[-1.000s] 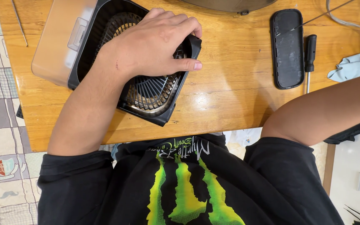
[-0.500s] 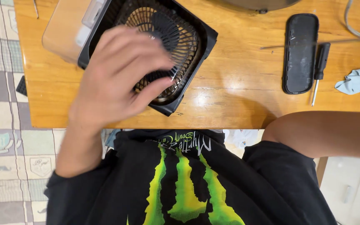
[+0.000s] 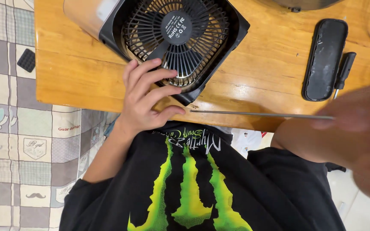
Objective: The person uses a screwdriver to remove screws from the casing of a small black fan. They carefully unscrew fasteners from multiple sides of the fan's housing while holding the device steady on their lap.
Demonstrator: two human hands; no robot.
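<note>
Head view: a wooden surface point(image 3: 86, 81) stands over a patchwork-patterned floor covering point(image 3: 18, 128). A black square fan point(image 3: 176, 38) lies grille-up at the surface's near edge, toward its left corner. The left hand point(image 3: 146, 100) is open, fingers spread, fingertips touching the fan's near rim and grille. The right hand point(image 3: 356, 132), blurred, pinches a long thin metal rod point(image 3: 258, 114), its tip just beside the fan's near corner. A black oblong case point(image 3: 325, 57) and a screwdriver point(image 3: 343, 72) lie toward the right edge.

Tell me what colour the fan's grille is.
Black, fan grille, clearest in the head view.
</note>
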